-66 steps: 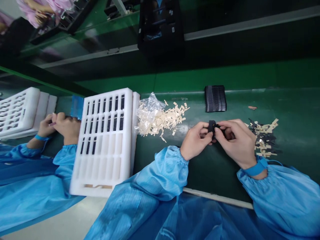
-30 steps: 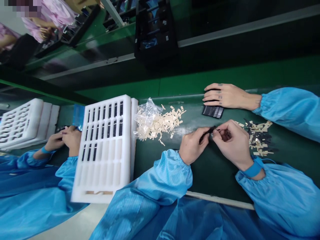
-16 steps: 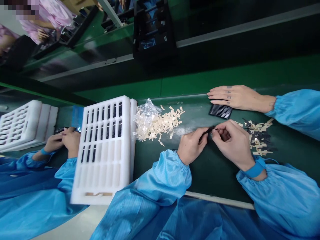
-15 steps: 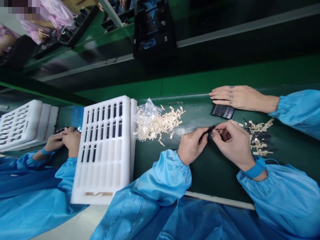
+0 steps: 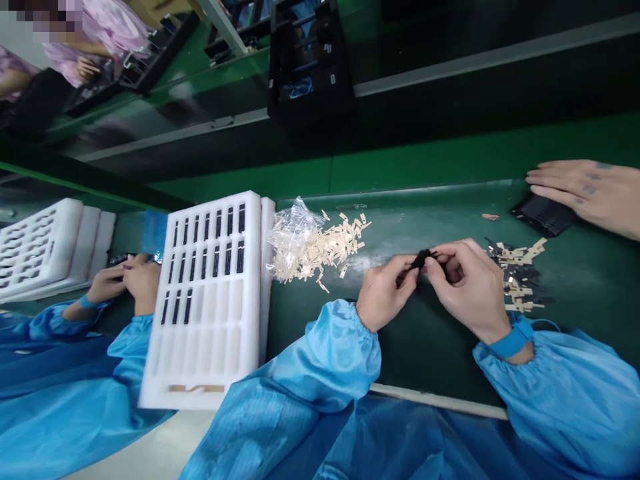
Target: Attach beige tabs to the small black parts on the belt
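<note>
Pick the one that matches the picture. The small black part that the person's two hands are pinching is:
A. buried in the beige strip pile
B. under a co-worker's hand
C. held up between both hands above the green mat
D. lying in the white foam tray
C: the left hand and right hand pinch the small black part between their fingertips above the green mat, apart from the white foam tray.

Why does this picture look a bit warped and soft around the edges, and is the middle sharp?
Head view: the middle is fairly sharp, both the left hand and right hand pinching a small black part; the white foam tray leans and straight rails bend, a wide-lens effect; the top left corner is blurred; lighting is even, shadows faint.
</note>
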### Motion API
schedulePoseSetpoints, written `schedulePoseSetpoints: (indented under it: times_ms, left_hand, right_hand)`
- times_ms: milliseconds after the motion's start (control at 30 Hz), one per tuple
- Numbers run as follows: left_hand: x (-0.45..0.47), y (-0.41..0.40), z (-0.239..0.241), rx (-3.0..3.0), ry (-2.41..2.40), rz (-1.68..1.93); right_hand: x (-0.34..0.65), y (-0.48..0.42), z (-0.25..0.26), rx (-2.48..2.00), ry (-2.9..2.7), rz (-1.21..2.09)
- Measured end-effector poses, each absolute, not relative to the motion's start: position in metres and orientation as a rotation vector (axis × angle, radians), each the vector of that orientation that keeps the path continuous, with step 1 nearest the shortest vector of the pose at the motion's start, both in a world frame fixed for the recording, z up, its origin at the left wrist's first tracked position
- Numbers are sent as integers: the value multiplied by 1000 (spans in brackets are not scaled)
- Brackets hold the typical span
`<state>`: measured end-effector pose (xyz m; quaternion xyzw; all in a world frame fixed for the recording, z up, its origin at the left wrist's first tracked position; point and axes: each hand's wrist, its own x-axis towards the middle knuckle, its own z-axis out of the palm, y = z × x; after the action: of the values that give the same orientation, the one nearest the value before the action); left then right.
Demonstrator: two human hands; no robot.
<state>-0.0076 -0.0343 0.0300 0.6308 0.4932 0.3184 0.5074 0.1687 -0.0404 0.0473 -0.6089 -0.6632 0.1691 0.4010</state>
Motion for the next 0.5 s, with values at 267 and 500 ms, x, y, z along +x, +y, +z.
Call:
schedulePoseSetpoints:
  times_ms: [267, 500]
  left_hand:
    - [-1, -25, 35, 914, 940, 765]
    - [0, -28, 36, 900, 919, 749]
  right_hand:
    - [176, -38, 40, -1503, -1414, 857]
    - [173, -37, 40, -1491, -1337, 1004]
